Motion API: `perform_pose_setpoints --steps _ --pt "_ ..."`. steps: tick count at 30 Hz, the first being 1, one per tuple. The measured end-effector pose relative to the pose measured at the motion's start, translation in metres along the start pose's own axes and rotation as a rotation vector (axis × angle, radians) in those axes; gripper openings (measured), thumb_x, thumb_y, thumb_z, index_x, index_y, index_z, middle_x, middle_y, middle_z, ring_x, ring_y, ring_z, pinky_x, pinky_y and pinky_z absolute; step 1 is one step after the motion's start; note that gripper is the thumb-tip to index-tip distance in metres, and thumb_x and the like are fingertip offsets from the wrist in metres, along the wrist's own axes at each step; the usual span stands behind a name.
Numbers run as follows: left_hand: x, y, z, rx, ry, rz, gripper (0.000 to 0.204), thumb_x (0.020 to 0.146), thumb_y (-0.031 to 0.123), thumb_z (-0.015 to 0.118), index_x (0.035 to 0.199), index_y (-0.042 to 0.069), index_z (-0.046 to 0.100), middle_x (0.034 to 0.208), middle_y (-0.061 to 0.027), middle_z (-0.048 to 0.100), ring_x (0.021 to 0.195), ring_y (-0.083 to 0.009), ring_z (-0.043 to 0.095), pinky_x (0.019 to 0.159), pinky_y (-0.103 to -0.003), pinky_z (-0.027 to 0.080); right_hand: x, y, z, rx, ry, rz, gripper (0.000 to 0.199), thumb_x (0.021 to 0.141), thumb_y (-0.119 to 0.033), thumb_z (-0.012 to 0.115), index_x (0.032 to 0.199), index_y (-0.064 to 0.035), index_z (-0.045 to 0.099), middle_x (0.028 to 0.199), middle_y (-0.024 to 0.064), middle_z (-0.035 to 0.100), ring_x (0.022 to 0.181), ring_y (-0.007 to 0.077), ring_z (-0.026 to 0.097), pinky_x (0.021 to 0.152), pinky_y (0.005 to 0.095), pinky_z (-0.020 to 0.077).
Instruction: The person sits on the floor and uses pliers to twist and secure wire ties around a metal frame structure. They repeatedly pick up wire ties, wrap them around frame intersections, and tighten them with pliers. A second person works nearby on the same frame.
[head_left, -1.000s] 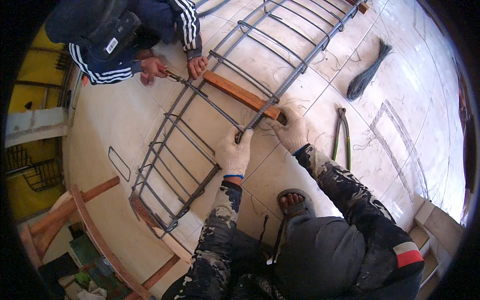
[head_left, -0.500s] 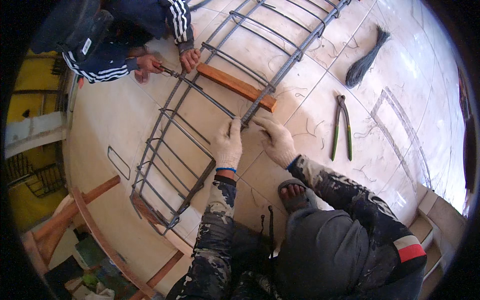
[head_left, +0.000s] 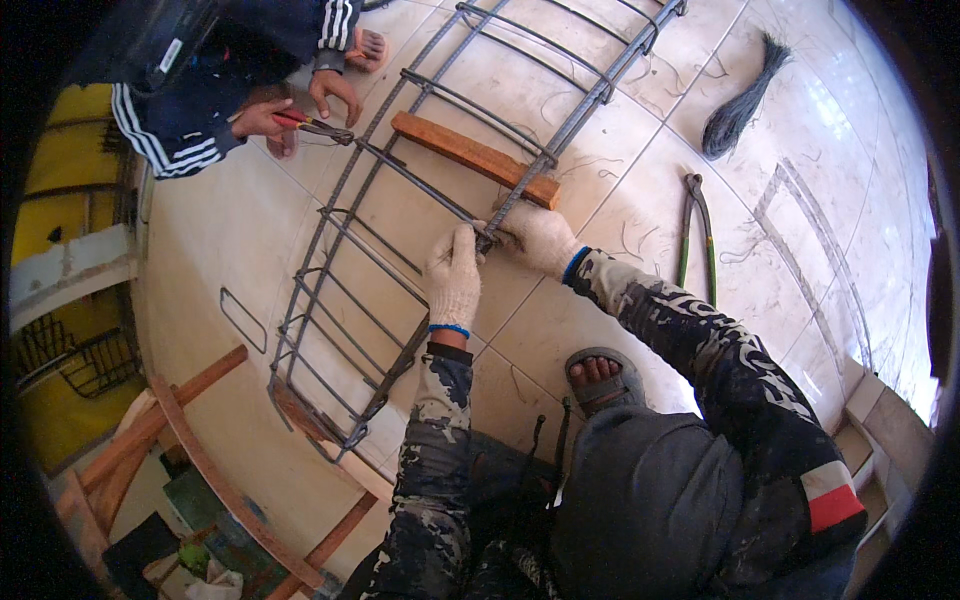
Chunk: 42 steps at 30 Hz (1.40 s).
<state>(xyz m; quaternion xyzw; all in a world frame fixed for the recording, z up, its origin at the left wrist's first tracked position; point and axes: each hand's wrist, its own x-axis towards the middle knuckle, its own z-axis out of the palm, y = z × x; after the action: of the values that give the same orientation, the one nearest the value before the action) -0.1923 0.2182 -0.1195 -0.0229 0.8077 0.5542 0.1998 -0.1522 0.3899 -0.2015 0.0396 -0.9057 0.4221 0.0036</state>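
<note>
Head view: rebar cage [head_left: 518, 197] runs from upper centre to lower left of centre, over tiled floor [head_left: 630, 330].
Left hand [head_left: 452, 282]: gloved, frame centre; thumb and forefinger drawn together at the near end of a crossbar [head_left: 415, 180]. Cannot tell whether anything is pinched between them.
Right hand [head_left: 545, 240]: gloved, just beside the left, fingers curled in at the cage's right edge; fingertips partly hidden, closure cannot be told.
Cage edge: wooden batten [head_left: 475, 160] lies crosswise, its right end jutting past the right-hand bar, just above the right hand.
Far joint: co-worker's hand [head_left: 262, 118], upper left, wrapped round red-handled pincers [head_left: 318, 126], tips near the crossbar's far end.
Room, right: tiles with wire scraps extend from the cage to green-handled cutters [head_left: 694, 190], right of centre; wire bundle [head_left: 742, 105] beyond, upper right.
Room, below: sandalled foot [head_left: 605, 378] near the hands.
Room, left: wire loop [head_left: 240, 326] flat on the floor.
Containers: crumpled white bag-like item [head_left: 215, 582], lower left, near a curved wooden bar [head_left: 200, 468]; contents indistinct.
</note>
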Motion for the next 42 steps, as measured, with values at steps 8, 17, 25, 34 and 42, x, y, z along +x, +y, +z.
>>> perform_pose_setpoints --steps 8,17,25,34,42 --pt "-0.005 0.019 0.014 0.031 0.025 -0.047 0.033 0.095 0.034 0.082 0.106 0.003 0.076 0.094 -0.0009 0.072 0.085 -0.0105 0.061 0.077 -0.028 0.051 -0.007 -0.010 -0.015 -0.118 0.150 -0.030 0.033 0.093 -0.013 0.065 0.126 -0.0124 0.070 0.119 0.0178 0.070 0.104 0.0375 0.072 0.085 0.0480 0.0606" --pt "-0.004 0.019 0.013 0.011 0.016 -0.011 0.030 0.095 0.030 0.081 0.107 0.002 0.075 0.097 -0.0021 0.073 0.087 -0.0116 0.063 0.080 -0.028 0.051 0.010 -0.013 -0.016 -0.162 0.151 0.084 0.025 0.092 -0.011 0.064 0.116 -0.0056 0.068 0.112 0.0217 0.070 0.100 0.0371 0.074 0.080 0.0469 0.0621" --pt "-0.004 0.019 0.016 0.129 0.044 0.003 0.034 0.094 0.031 0.082 0.110 0.002 0.076 0.097 -0.0028 0.073 0.089 -0.0123 0.063 0.081 -0.029 0.052 0.013 -0.012 -0.022 -0.277 0.128 0.035 0.023 0.092 -0.015 0.065 0.114 -0.0083 0.069 0.104 0.0163 0.076 0.098 0.0363 0.075 0.080 0.0482 0.0618" --pt "-0.002 0.016 0.014 0.103 0.031 -0.066 0.031 0.094 0.032 0.081 0.108 0.005 0.077 0.093 0.0004 0.072 0.081 -0.0101 0.060 0.073 -0.028 0.050 -0.045 -0.025 -0.015 0.108 0.378 0.515 0.027 0.097 -0.034 0.067 0.091 -0.0082 0.073 0.082 0.0208 0.071 0.082 0.0429 0.071 0.071 0.0533 0.0557" --pt "0.001 0.028 -0.008 -0.139 -0.151 -0.195 0.037 0.106 0.039 0.066 0.117 0.006 0.077 0.095 0.0036 0.071 0.079 -0.0063 0.058 0.070 -0.024 0.047 -0.068 -0.046 -0.025 0.317 0.316 0.527 0.031 0.095 -0.035 0.067 0.091 -0.0057 0.075 0.083 0.0234 0.071 0.081 0.0450 0.071 0.072 0.0519 0.0558"
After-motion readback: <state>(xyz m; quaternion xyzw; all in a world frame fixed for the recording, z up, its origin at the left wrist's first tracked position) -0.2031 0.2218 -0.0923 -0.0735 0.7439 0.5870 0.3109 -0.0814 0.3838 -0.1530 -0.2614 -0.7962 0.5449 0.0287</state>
